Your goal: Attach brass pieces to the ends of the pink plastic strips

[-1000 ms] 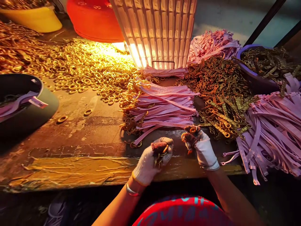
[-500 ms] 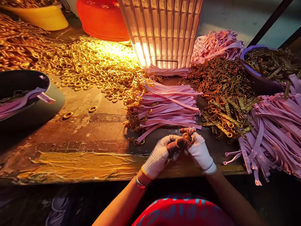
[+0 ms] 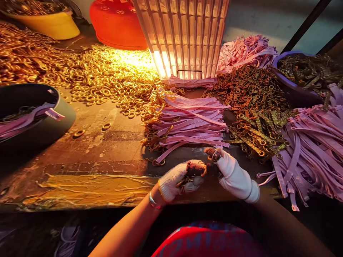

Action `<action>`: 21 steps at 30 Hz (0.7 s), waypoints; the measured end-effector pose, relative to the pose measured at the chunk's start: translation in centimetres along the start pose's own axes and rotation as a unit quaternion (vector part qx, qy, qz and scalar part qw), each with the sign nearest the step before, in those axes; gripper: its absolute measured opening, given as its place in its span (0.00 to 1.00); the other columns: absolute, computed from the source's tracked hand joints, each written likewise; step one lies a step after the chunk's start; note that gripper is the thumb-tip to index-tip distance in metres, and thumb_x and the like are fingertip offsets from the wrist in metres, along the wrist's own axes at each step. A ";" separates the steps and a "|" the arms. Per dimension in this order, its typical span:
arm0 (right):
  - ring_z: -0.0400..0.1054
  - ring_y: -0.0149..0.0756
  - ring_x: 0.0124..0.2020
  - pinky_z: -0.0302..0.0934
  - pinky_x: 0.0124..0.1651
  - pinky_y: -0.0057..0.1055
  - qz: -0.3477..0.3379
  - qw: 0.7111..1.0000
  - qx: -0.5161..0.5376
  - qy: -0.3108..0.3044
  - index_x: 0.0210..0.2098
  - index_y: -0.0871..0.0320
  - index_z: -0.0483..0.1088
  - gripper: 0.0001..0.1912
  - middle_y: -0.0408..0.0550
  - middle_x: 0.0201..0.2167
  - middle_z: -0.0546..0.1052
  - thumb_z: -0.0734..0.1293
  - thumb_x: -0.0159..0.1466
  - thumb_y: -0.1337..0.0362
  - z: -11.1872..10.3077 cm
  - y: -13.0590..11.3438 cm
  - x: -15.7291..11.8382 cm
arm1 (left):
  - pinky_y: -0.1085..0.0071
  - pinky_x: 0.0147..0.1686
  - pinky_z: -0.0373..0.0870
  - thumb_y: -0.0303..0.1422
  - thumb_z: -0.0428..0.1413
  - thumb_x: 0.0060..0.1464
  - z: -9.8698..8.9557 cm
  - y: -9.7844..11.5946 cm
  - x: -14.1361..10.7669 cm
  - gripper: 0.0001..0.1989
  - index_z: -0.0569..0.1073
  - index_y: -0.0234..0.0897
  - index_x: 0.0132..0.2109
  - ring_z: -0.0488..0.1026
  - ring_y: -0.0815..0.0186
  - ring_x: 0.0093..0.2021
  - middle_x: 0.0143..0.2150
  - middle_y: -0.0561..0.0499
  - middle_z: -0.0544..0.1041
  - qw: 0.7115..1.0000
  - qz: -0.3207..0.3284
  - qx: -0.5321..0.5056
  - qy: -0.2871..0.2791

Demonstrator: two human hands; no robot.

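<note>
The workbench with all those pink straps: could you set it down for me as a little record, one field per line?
Left hand: gloved, curled around small gold-coloured pieces
Right hand: gloved, apart from the left; whether it holds anything, I cannot tell
Ahead of hands: pink straps lying crosswise, metal pieces at their left ends
Far left: heap of rings
Near left: dark bin holding some straps; two loose rings beside it
Right: heap of metal links, purple-rimmed tub, more pink straps overhanging the edge
</note>
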State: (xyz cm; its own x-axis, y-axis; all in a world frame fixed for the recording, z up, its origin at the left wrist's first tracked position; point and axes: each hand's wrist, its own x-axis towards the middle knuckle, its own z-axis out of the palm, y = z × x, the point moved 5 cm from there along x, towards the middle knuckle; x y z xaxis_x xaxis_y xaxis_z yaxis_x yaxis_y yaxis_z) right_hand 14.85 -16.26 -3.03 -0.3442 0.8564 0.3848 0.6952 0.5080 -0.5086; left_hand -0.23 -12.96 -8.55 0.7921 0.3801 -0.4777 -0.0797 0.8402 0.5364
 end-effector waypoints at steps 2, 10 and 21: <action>0.62 0.49 0.64 0.61 0.65 0.48 -0.043 0.999 -0.017 -0.016 0.73 0.56 0.42 0.46 0.58 0.64 0.65 0.60 0.58 0.74 -0.4 -0.3 0.0 | 0.78 0.12 0.46 0.39 0.62 0.53 0.1 -0.2 0.1 0.14 0.70 0.34 0.30 0.53 0.76 0.13 0.17 0.56 0.64 1.000 -0.025 0.008 -0.008; 0.68 0.49 0.54 0.66 0.57 0.45 -0.104 0.989 -0.019 -0.107 0.68 0.64 0.53 0.36 0.63 0.55 0.71 0.65 0.62 0.65 -1.1 -1.5 0.2 | 0.78 0.12 0.48 0.40 0.63 0.49 0.5 -1.7 0.8 0.16 0.68 0.34 0.26 0.55 0.75 0.13 0.16 0.55 0.63 0.996 -0.077 0.000 -0.047; 0.67 0.46 0.43 0.65 0.47 0.41 -0.112 0.981 -0.046 -0.151 0.57 0.66 0.65 0.30 0.61 0.48 0.72 0.67 0.59 0.57 -1.9 -2.2 0.3 | 0.76 0.12 0.52 0.40 0.63 0.48 0.5 -3.1 2.2 0.15 0.71 0.33 0.27 0.58 0.73 0.14 0.18 0.52 0.66 0.992 -0.122 -0.022 -0.020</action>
State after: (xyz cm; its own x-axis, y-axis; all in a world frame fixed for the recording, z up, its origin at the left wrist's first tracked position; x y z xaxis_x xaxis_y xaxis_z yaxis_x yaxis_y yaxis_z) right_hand 14.37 -17.30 -0.35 -0.6569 0.7193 0.2260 0.6296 0.6882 -0.3606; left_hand 2.01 -14.89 -10.92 0.8148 0.1484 -0.5604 0.0915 0.9216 0.3771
